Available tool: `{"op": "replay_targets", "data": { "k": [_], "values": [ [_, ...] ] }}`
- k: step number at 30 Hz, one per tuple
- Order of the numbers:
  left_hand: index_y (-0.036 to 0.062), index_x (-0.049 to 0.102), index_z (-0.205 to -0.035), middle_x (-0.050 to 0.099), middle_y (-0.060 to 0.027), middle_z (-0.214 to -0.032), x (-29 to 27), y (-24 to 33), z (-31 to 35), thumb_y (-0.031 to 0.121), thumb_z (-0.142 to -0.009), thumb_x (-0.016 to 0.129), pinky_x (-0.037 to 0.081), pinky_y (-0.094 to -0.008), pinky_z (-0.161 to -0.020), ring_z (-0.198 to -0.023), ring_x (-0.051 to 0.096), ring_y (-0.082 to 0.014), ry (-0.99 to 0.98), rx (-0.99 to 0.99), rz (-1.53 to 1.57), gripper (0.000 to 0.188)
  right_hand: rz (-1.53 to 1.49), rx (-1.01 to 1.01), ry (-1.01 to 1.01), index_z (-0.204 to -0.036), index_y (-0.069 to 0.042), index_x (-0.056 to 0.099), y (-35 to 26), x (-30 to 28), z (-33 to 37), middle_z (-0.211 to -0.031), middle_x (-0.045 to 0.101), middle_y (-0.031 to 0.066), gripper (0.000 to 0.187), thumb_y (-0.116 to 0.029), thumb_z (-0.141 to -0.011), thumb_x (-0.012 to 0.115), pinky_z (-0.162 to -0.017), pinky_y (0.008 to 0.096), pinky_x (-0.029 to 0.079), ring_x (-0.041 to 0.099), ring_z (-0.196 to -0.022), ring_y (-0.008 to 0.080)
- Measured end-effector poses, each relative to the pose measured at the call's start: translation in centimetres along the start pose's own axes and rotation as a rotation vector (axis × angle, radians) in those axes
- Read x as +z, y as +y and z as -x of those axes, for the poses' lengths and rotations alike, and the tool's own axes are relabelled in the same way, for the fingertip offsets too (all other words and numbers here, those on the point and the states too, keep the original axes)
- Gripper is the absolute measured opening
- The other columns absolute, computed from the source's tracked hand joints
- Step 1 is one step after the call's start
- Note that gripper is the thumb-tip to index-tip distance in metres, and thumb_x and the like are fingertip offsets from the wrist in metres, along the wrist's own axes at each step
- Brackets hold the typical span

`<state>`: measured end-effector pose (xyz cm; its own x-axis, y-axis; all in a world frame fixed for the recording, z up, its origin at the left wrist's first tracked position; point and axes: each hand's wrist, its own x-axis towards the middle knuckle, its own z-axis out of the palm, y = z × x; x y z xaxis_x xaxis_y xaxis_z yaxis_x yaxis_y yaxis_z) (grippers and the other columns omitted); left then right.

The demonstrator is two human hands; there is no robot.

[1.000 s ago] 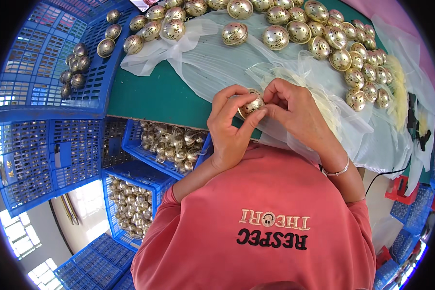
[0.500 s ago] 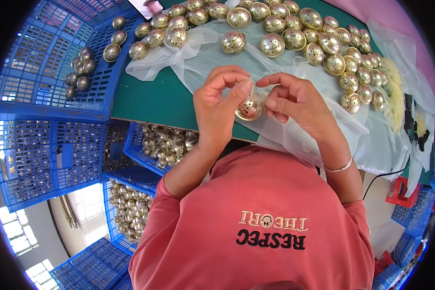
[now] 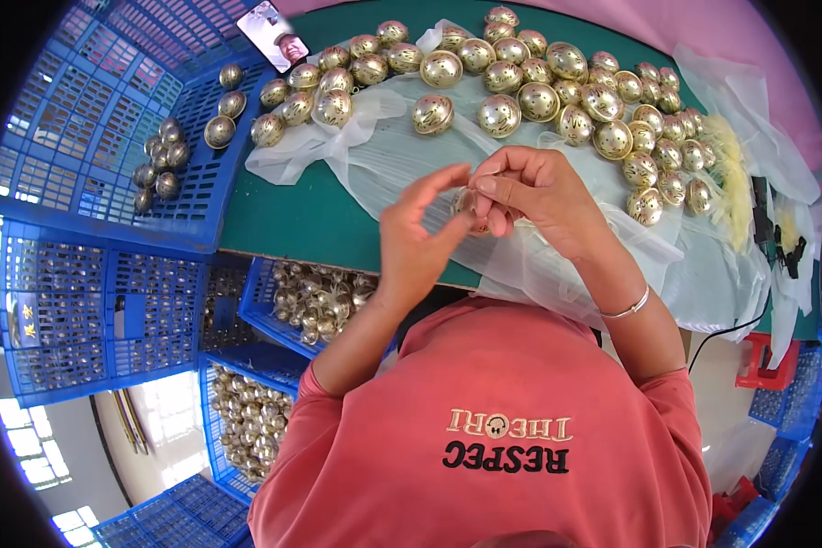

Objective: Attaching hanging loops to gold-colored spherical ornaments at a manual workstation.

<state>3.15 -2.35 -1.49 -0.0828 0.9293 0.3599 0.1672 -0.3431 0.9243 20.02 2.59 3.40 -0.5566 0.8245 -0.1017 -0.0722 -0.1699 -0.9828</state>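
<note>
Right hand (image 3: 530,196) pinches round gold ball (image 3: 466,203); left hand (image 3: 417,239) touching.

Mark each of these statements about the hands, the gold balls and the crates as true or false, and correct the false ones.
1. The right hand holds a gold ball at its fingertips. True.
2. The left hand lies flat on the green table. False: it is raised, fingers curled beside the held ball.
3. Many gold balls lie on white sheer fabric on the table. True.
4. The blue crate below the table edge holds nothing. False: it holds gold balls.
5. The right wrist wears a thin bracelet. True.
</note>
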Motion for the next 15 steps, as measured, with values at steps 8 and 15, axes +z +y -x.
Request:
{"op": "replay_targets", "data": {
  "k": [8, 15],
  "values": [
    [-0.0002, 0.067, -0.094, 0.067, -0.0121, -0.078, 2.2, 0.4, -1.0, -0.003, -0.079, 0.063, 0.049, -0.0332, -0.085, -0.071, 0.065, -0.0221, 0.081, 0.058, -0.126, 0.015, -0.06, -0.001, 0.043, -0.093, -0.001, 0.062, -0.7, 0.0, 0.6, -0.076, 0.065, 0.0047, 0.014, -0.015, -0.093, 0.062, -0.054, 0.0205, 0.048, 0.06, -0.058, 0.0082],
    [-0.0017, 0.069, -0.091, 0.067, -0.0068, -0.078, 0.6, 1.1, -1.4, 0.006, -0.088, 0.064, 0.049, -0.0248, -0.061, -0.066, 0.06, -0.01, -0.021, -0.024, 0.01, 0.01, -0.06, 0.015, 0.065, -0.111, 0.002, 0.057, -5.3, -0.9, 3.4, -0.076, 0.058, 0.0011, 0.022, -0.012, -0.094, 0.058, -0.045, 0.0167, 0.032, 0.044, -0.052, 0.0042]
  ]
}}
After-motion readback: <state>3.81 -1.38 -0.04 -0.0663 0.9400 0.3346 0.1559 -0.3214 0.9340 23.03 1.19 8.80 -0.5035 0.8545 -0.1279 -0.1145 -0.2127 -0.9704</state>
